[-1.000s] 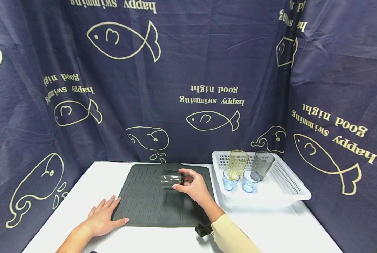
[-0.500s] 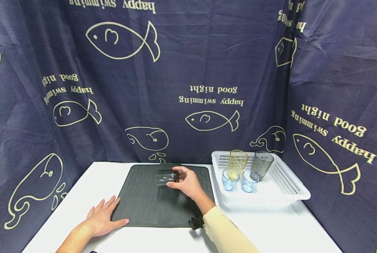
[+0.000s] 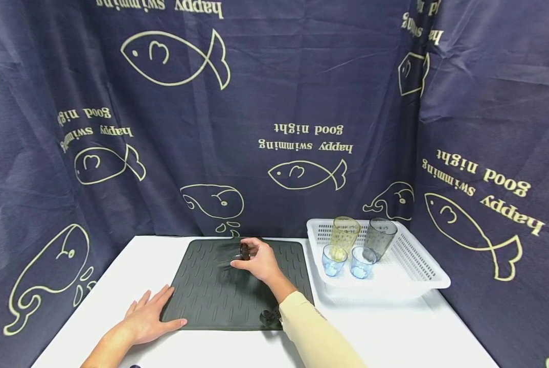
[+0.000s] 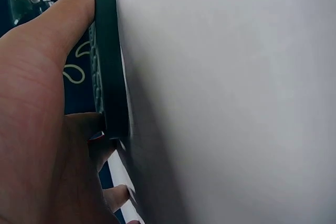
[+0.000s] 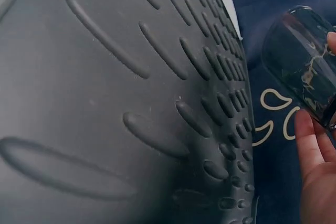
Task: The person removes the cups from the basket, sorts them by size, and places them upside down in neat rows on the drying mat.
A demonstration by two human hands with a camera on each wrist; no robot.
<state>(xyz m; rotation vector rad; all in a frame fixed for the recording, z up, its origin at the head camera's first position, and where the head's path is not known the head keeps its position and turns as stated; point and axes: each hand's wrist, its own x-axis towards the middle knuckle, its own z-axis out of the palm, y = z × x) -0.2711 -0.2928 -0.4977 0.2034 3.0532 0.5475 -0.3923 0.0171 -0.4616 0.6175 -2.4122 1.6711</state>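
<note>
My right hand (image 3: 259,261) grips a dark transparent glass (image 5: 303,59) near its thick base, fingers and thumb around it. The glass lies tilted on its side in the air over the dark grey ridged mat (image 3: 219,306), its mouth pointing left. In the head view its clear wall blends into the mat, and the dark base (image 3: 244,252) stands out. My left hand (image 3: 147,317) rests with fingers spread at the mat's front left corner. Its thumb touches the mat's edge (image 4: 111,61), and the other fingers lie on the white table beside it.
A white perforated basket (image 3: 421,271) stands right of the mat. In it stand a yellow glass (image 3: 345,235), a grey glass (image 3: 379,240) and two small blue glasses (image 3: 333,263). A dark blue fish-print curtain (image 3: 237,117) hangs behind and at both sides of the white table (image 3: 237,350).
My right hand has carried the glass left and slightly away over the mat, the glass turning so its base faces more toward me. My left hand has stayed in place.
</note>
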